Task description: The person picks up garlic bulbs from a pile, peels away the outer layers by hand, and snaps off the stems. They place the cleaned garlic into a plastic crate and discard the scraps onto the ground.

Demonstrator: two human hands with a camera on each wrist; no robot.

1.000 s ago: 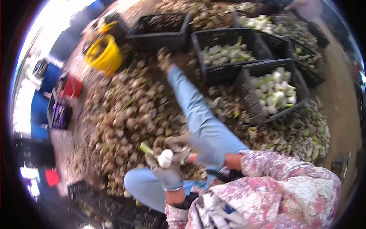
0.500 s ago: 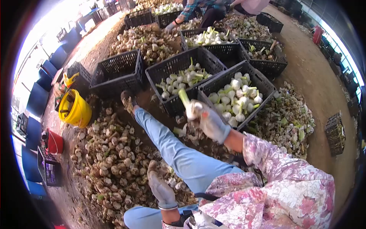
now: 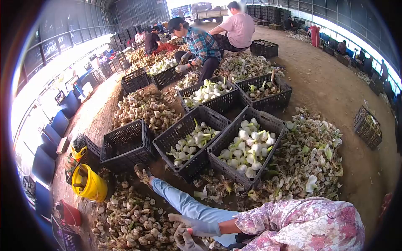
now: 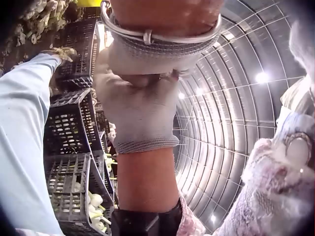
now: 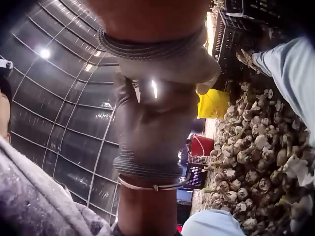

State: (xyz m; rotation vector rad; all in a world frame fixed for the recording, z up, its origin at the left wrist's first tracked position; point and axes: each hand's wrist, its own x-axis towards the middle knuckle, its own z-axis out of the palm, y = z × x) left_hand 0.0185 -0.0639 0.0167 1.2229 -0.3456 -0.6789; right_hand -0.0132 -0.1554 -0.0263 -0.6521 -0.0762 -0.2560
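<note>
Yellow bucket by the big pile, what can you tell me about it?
The yellow bucket looks like smooth plastic, round, open on top, with something dark inside. It sits on the dirt floor at the edge of the pile of dirty bulbs. A black crate stands close by on one side, a red bucket on the other.

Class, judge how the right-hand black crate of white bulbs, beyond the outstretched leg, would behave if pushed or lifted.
The crate is probably heavy: white bulbs are piled inside it. Its lattice walls look stiff. On the dirt floor it would likely drag, not slide.
</note>
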